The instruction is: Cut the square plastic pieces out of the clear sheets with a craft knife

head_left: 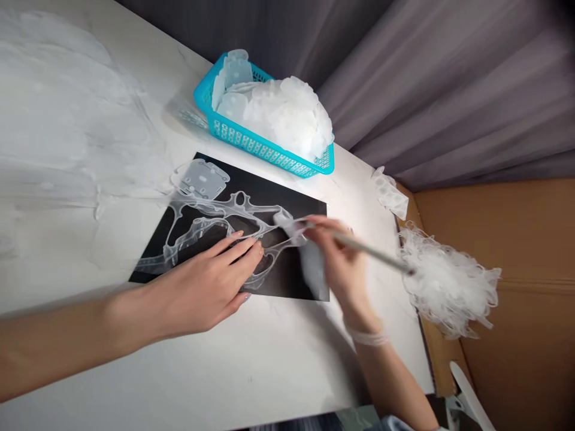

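Note:
My left hand (211, 281) lies flat with fingers stretched out, pressing a translucent silicone web (215, 224) onto a black mat (287, 275) on the white table (202, 371). My right hand (339, 257) is closed around a thin stick-like tool (372, 251), blurred by motion, and also seems to pinch a strip of the translucent material near the mat's right edge. A clear moulded piece (200, 178) rests at the mat's far left corner.
A turquoise basket (251, 143) piled with white translucent pieces stands behind the mat. A heap of trimmed clear scraps (449, 287) hangs over the table's right edge above a cardboard box (516, 251). Another clear piece (390, 194) lies nearby. Grey curtain behind.

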Tool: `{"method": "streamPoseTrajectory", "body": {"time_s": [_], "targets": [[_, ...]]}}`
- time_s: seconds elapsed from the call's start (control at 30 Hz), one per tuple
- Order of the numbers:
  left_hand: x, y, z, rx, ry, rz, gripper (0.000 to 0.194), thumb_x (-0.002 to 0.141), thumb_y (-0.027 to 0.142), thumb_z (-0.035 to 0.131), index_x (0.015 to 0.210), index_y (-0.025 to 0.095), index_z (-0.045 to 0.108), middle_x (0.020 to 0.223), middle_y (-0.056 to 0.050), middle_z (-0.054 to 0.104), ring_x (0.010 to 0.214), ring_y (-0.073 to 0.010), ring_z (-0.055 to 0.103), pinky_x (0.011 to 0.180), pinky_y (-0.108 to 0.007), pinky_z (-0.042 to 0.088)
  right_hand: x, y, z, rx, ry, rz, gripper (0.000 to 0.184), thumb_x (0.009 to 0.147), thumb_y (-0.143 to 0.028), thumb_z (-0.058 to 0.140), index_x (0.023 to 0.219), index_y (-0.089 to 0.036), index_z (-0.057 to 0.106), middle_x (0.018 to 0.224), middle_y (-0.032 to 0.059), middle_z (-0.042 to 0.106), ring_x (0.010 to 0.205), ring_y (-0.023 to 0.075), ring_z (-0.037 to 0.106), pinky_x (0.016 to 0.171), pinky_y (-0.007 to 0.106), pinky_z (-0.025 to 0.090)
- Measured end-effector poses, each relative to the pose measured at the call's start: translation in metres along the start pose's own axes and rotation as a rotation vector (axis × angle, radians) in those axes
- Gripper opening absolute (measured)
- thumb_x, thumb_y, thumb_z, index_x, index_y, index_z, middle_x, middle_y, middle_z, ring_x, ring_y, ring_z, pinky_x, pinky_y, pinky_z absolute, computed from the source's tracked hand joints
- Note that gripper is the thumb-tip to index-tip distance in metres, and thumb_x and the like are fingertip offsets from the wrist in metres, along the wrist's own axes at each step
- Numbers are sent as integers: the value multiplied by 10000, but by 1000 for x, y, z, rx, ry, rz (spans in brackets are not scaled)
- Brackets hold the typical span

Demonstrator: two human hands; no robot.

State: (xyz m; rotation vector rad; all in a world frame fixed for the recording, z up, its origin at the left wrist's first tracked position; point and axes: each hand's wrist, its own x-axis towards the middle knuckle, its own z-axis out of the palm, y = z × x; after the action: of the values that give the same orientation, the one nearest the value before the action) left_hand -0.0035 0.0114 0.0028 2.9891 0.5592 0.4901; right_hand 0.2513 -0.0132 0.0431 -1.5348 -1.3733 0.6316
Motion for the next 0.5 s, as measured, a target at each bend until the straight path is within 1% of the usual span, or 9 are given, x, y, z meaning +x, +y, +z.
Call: {"method": "streamPoseTrajectory", "body": {"time_s": [0.03,0.1,0.13,0.17,0.2,0.27,0.37,0.43,0.5], "targets": [[0,0,-1,-6,-12,1,540,984,320,423,1392,-24,506,1422,-228,544,1333,-367,461,1172,-481,267,11,6,-23,141,87,94,112,910,-220,626,983,-217,711,953,52,761,908,207,751,870,383,612],[1,-1,-4,-18,-29,-4,539,973,320,451,1388,-18,511,1419,-228,544,1330,-371,466,1169,-478,284,30,20,-70,186,118,168,59,888,-221,651,920,-227,700,763,25,740,767,188,758,821,363,623],[2,-1,-5,-27,-33,-11,532,967,319,463,1378,-14,521,1412,-230,548,1323,-373,473,1163,-480,297,35,26,-89,200,124,183,24,839,-220,709,830,-228,687,623,0,694,630,177,735,724,341,639],[3,-1,-7,-45,-29,-20,515,963,316,472,1360,-6,539,1396,-230,561,1310,-371,486,1154,-482,313,37,30,-103,203,128,185,62,815,-234,736,802,-229,677,574,-12,670,575,176,717,659,333,643],[4,-1,-9,-76,-18,-32,487,961,316,477,1332,13,568,1370,-224,582,1291,-363,506,1142,-483,331,36,33,-112,205,123,190,81,800,-245,752,794,-225,674,566,-12,668,557,181,712,627,336,646],[10,-1,-15,-198,15,-64,405,967,325,472,1240,75,638,1282,-187,645,1228,-332,561,1108,-475,376,25,31,-110,229,115,198,85,806,-262,753,837,-223,683,629,-1,707,605,188,732,621,339,654],[25,-1,-32,-542,28,-192,372,999,350,402,1138,157,688,1149,-121,709,1120,-275,629,1043,-448,439,1,8,-77,291,99,171,111,893,-262,674,1002,-257,695,831,19,773,813,193,767,751,361,658],[38,-1,-42,-906,-6,-394,454,1012,427,343,1149,165,688,1099,-113,729,1035,-259,669,960,-428,498,-13,-19,-52,258,74,70,160,951,-278,606,1087,-281,691,957,40,782,925,212,761,828,409,644],[51,-4,-49,-1394,-68,-627,595,985,574,307,1136,149,696,1054,-131,748,966,-269,701,865,-417,546,-26,-49,-33,138,-36,-47,193,977,-298,570,1111,-297,709,1073,61,774,984,235,751,871,445,630]]}}
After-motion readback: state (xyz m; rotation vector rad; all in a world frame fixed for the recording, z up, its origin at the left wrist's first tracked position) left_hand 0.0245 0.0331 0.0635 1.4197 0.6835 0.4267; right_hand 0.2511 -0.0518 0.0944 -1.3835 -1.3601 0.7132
